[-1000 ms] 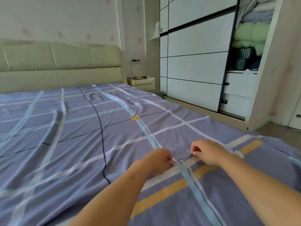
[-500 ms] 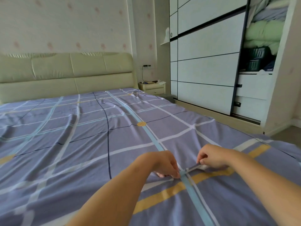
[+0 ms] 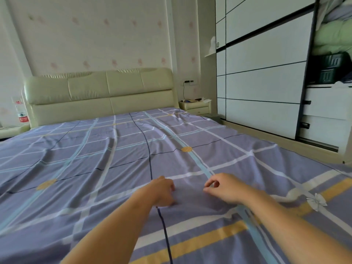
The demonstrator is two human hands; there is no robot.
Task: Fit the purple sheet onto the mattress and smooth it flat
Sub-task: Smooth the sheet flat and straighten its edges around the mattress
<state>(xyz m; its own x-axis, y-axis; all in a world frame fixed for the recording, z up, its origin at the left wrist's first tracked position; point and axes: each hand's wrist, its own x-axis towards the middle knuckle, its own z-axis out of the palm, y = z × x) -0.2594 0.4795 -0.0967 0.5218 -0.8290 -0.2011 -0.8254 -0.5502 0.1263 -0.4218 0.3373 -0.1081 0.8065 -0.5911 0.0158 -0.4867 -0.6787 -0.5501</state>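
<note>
Sheet [image 3: 118, 168], purple with pale blue, white and yellow stripes, lies spread over the bed and fills the lower two thirds of the frame; it reaches up to the headboard [image 3: 99, 92] at upper left and shows shallow wrinkles across its middle; a small white bow [image 3: 316, 201] sits on it at lower right. Both bare forearms reach in from the bottom edge; left hand [image 3: 162, 191] is just below frame centre, knuckles up, fingers curled down onto the sheet and blurred, so whether it grips cloth cannot be told; right hand [image 3: 222, 189] is just beside it to the right, apart from it, thumb and forefinger bent toward each other with tips close; whether cloth is pinched between them cannot be told. Nightstand [image 3: 196, 107] stands right of the headboard; wardrobe [image 3: 262, 92] fills the right side, green bedding [image 3: 333, 35] showing at upper right.
</note>
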